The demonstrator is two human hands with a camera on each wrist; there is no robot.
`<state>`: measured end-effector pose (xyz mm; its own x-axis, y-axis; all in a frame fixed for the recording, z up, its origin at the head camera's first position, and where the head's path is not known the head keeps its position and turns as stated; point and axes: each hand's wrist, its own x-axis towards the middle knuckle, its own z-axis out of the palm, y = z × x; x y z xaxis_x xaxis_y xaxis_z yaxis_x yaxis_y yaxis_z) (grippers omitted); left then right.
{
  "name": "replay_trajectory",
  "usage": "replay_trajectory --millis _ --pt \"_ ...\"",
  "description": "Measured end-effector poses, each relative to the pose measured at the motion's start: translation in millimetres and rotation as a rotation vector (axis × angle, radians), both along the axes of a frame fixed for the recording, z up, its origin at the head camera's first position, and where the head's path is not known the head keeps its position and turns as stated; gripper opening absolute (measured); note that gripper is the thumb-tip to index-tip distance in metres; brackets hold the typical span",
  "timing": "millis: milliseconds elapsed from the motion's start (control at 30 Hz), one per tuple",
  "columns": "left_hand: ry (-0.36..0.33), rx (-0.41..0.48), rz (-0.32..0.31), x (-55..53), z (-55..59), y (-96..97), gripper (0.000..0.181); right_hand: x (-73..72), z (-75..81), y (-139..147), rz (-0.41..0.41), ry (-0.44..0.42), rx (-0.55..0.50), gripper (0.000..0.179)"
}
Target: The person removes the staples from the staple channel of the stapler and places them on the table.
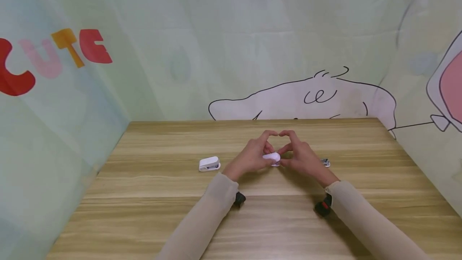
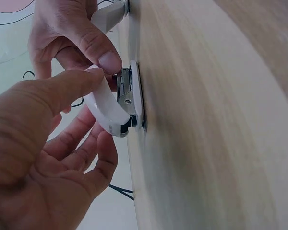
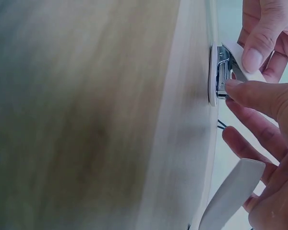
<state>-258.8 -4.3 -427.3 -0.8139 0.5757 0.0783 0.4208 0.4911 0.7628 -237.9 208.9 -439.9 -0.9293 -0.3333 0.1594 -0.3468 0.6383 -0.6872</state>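
Note:
A small white stapler [image 1: 273, 157] stands on the table between both hands, its white cover [image 2: 103, 103] tilted up from the metal staple channel [image 2: 125, 91]. My left hand [image 1: 251, 157] pinches that cover, with the thumb on its side. From the other end, my right hand [image 1: 304, 159] holds the stapler by thumb and fingers, the thumb tip against the metal part; the fingertips behind are partly hidden. The index fingers of both hands arch above and nearly meet. The base [image 3: 212, 76] lies flat on the wood.
Another white stapler [image 1: 209, 164] rests to the left of the hands. Just right of the right hand, a further stapler [image 1: 326, 162] is partly covered by it; its raised white cover [image 3: 233, 191] shows in the right wrist view. A printed curtain [image 1: 231, 51] hangs behind the wooden table [image 1: 162, 196].

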Motion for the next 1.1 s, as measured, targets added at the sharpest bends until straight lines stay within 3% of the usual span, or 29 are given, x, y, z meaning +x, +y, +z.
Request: replay_trajectory --millis 133,433,567,800,1100 --pt "0.018 0.011 0.010 0.8 0.5 -3.9 0.079 -0.6 -0.3 -0.4 -0.007 -0.022 0.000 0.081" --pt "-0.016 -0.003 0.032 7.3 12.1 -29.8 0.081 -0.5 2.1 -1.4 0.005 -0.042 0.016 0.076" --pt "0.031 -0.019 0.035 5.9 8.3 -43.3 0.081 -0.9 1.4 0.4 0.050 0.004 0.041 0.065" --pt "0.069 -0.082 0.020 4.1 2.4 -53.9 0.081 -2.5 0.7 3.5 0.166 0.104 0.119 0.025" --pt "0.067 -0.096 0.014 2.6 1.3 -57.3 0.082 -3.6 -2.0 0.0 0.224 0.217 0.286 0.019"
